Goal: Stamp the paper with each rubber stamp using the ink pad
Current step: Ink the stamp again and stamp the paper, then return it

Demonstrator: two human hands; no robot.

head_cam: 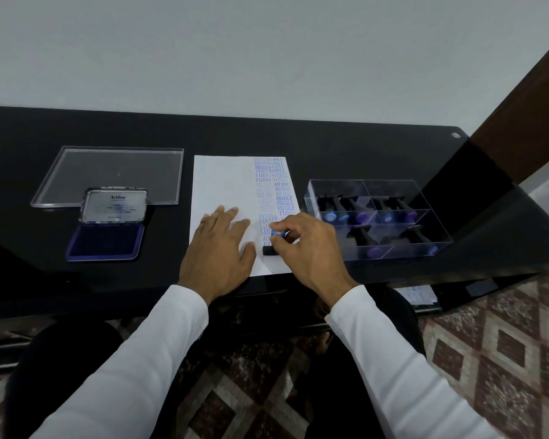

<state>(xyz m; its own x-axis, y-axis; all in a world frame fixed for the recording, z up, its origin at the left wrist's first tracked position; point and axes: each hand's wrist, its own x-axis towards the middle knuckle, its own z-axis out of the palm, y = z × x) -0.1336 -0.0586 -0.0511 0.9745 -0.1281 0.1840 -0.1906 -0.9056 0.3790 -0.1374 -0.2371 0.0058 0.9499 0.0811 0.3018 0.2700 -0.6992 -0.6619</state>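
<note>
A white paper (pixel 222 182) lies on the black desk, its right column filled with blue stamp prints. My left hand (pixel 219 248) rests flat on the paper's lower part, fingers spread. My right hand (pixel 305 248) grips a black rubber stamp (pixel 270 250) with a blue cap, its base down on the paper near the lower right corner. The open ink pad (pixel 107 240), with a blue pad and a raised metal lid, sits to the left. A clear divided box (pixel 438 245) at the right holds several more stamps (pixel 358 213).
A clear flat lid (pixel 114 169) lies behind the ink pad. The black desk (pixel 298 137) meets a pale wall at the back and a dark wooden post at the right. Below the front edge are my knees and a patterned floor.
</note>
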